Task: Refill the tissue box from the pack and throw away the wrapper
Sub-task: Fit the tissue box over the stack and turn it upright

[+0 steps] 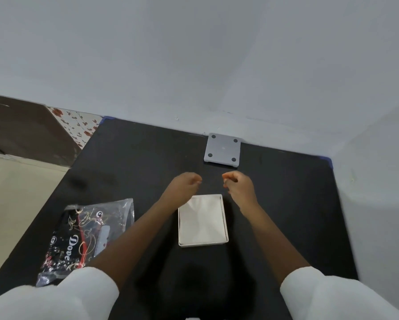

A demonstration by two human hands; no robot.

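Tissue box [225,236] open, white tissues [202,219] inside

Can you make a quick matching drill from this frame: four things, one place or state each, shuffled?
Things:
1. wrapper
2. tissue box
3. grey lid
4. hands (left hand, right hand)

Places or states:
A. far side of the table, by the wall, four round pads up
B. empty, fingers curled, above the table beyond the box
C. open-topped, white tissues inside
D. lying flat at the left

Pairs: 1-D, 2-C, 3-A, 4-B
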